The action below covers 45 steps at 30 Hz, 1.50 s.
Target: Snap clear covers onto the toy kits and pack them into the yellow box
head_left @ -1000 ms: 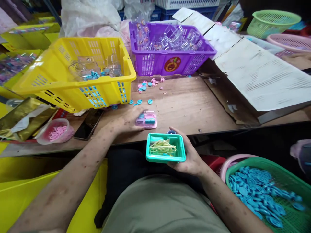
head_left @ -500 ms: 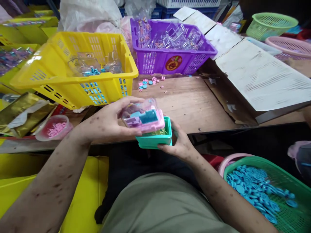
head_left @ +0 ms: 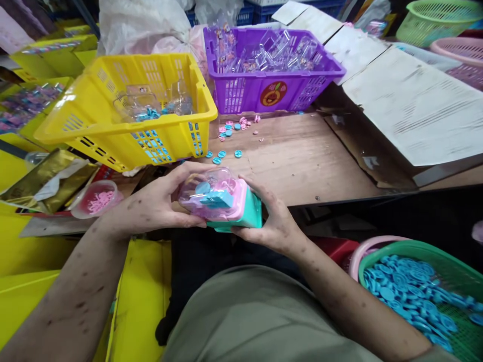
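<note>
In the head view my left hand (head_left: 154,203) is wrapped round a clear plastic case (head_left: 202,193) with a pink rim and small blue and pink parts inside. My right hand (head_left: 277,221) grips a teal plastic box (head_left: 252,211), thumb at the front and fingers at its right side. The case's pink rim sits against the box, so the box's inside is hidden. Both are held at the table's front edge, above my lap. Beyond them several blue discs (head_left: 222,154) lie on the wooden table (head_left: 290,151).
A yellow basket (head_left: 128,128) and a purple basket (head_left: 279,93) hold clear plastic pieces. Pink bits fill a small tub (head_left: 85,201) at left. An open cardboard box (head_left: 411,110) stands at right. Lower right, a green basket (head_left: 462,296) holds blue discs.
My left hand has brought the clear case down onto the teal box, covering its opening. Several blue discs now show on the table behind my hands. The view has shifted slightly.
</note>
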Available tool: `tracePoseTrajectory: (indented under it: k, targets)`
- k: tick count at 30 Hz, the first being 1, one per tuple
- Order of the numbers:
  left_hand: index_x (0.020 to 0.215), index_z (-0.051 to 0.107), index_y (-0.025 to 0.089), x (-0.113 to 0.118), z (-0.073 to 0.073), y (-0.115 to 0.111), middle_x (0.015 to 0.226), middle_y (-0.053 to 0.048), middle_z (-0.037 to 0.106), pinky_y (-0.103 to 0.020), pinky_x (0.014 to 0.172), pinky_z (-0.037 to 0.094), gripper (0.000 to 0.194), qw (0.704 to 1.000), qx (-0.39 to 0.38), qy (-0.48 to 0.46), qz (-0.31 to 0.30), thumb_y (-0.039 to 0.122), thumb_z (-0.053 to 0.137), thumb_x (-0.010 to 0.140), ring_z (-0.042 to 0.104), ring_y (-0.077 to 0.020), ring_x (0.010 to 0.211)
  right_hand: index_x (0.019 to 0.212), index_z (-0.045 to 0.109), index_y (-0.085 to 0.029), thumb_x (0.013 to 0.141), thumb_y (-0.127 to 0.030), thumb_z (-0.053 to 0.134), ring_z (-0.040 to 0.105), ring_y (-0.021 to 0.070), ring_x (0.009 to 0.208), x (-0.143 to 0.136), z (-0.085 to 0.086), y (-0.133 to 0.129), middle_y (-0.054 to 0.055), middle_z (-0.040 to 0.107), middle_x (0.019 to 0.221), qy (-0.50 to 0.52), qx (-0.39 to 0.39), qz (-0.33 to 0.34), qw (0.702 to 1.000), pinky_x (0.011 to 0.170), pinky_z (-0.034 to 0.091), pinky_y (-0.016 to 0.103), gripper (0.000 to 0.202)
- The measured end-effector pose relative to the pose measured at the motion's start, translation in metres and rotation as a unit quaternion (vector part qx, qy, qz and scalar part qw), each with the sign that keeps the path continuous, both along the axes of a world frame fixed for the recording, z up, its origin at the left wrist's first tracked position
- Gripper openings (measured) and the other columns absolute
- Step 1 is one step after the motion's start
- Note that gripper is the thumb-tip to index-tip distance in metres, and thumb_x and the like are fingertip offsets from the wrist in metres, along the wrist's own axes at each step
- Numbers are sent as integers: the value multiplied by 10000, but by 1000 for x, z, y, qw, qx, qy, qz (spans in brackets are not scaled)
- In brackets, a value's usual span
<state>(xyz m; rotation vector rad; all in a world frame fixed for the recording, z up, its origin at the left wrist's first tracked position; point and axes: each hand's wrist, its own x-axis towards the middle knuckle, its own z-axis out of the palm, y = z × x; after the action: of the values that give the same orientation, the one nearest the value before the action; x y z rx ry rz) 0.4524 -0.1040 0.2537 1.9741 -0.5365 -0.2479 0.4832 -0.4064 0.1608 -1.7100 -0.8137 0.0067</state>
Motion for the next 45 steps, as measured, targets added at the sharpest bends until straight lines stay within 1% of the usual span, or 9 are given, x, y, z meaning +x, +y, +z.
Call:
tracePoseTrajectory:
  k: [12,20,26,29,31,34,36,40,45]
  targets:
    - [1596,666,404,-13,6,-8,1672,-68,641,-564,1194,659,915,994,-8,78,73,455,1067,776,585,-476,1576,1748,530,-312,822,-526,1036,583,426,1608,-2,0,2,120,634,1720,83,1,28,996,1349,473,630,1076]
    - [1597,652,403,-14,8,-11,1579,-73,699,-555,1245,625,811,997,26,63,30,476,995,865,682,-443,1479,1852,338,-338,836,-422,1036,644,412,1537,-15,9,1,111,650,1689,39,0,-10,999,1334,511,612,1235]
    - [1850,246,319,-35,-4,-23,1824,-171,421,-686,1406,383,1079,976,107,-49,182,389,855,962,441,-466,1693,1889,120,-416,941,-316,935,495,413,1667,-20,7,8,108,452,1835,-126,-39,-45,990,1368,490,629,1254]
    - [1869,101,348,-52,-10,-25,1892,-177,316,-685,1385,420,1246,971,50,6,234,388,914,925,402,-501,1712,1878,120,-438,971,-316,913,503,413,1658,-24,3,17,124,462,1817,-151,-9,-58,987,1359,496,671,1211]
    - [1868,44,446,-64,-12,-22,1945,-128,206,-662,1347,480,1299,979,-32,64,190,454,937,924,357,-496,1741,1860,167,-446,969,-273,905,487,423,1670,-27,-1,22,135,452,1819,-149,14,-61,987,1335,509,711,1170]
    - [1859,30,519,-80,-14,-20,1963,-90,163,-647,1307,515,1300,968,-168,145,119,635,922,920,319,-471,1765,1801,290,-467,928,-243,950,344,472,1746,-30,-7,26,120,258,1917,-143,45,-58,987,1307,498,784,1117]
    - [1859,54,522,-86,-16,-25,1960,-73,193,-630,1335,477,1186,950,-221,147,162,687,836,983,301,-422,1782,1733,377,-493,890,-235,987,237,499,1780,-30,-10,27,73,121,1957,-132,59,-59,988,1294,481,826,1072]
    - [1856,177,469,-89,-27,-43,1878,-83,419,-585,1311,513,1116,904,-299,152,265,700,816,970,457,-392,1710,1661,432,-476,897,-288,971,130,510,1799,-33,-9,29,59,172,1947,-84,95,0,992,1276,472,856,954]
    - [1551,697,282,-108,-55,-46,1493,-146,792,-637,1168,607,1057,847,-403,241,250,825,854,658,727,-522,1400,1655,474,-526,887,-306,892,139,536,1791,-47,-11,29,9,229,1916,-74,108,97,987,1300,424,870,902]
